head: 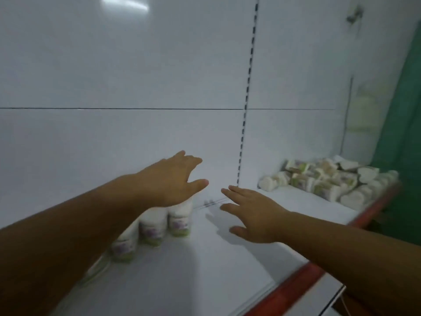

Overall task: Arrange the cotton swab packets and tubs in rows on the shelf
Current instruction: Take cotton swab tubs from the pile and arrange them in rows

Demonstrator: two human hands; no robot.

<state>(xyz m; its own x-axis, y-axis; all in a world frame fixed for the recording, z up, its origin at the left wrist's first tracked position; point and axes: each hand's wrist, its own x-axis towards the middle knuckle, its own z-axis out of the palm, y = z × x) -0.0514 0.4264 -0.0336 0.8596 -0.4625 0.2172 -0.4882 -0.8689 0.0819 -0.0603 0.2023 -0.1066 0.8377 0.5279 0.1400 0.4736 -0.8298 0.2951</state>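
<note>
A row of white cotton swab tubs (180,221) with green and purple labels stands on the white shelf (205,270), running toward the lower left under my left forearm. My left hand (173,179) hovers open just above the farthest tub, fingers spread toward the back wall. My right hand (252,213) is open too, palm down over bare shelf to the right of the tubs, holding nothing. A loose heap of cotton swab packets and tubs (330,179) lies on the shelf at the far right.
The shelf has a red front edge (296,283). A slotted upright (247,92) divides the white back panel. A green wall (405,133) stands beyond the shelf's right end.
</note>
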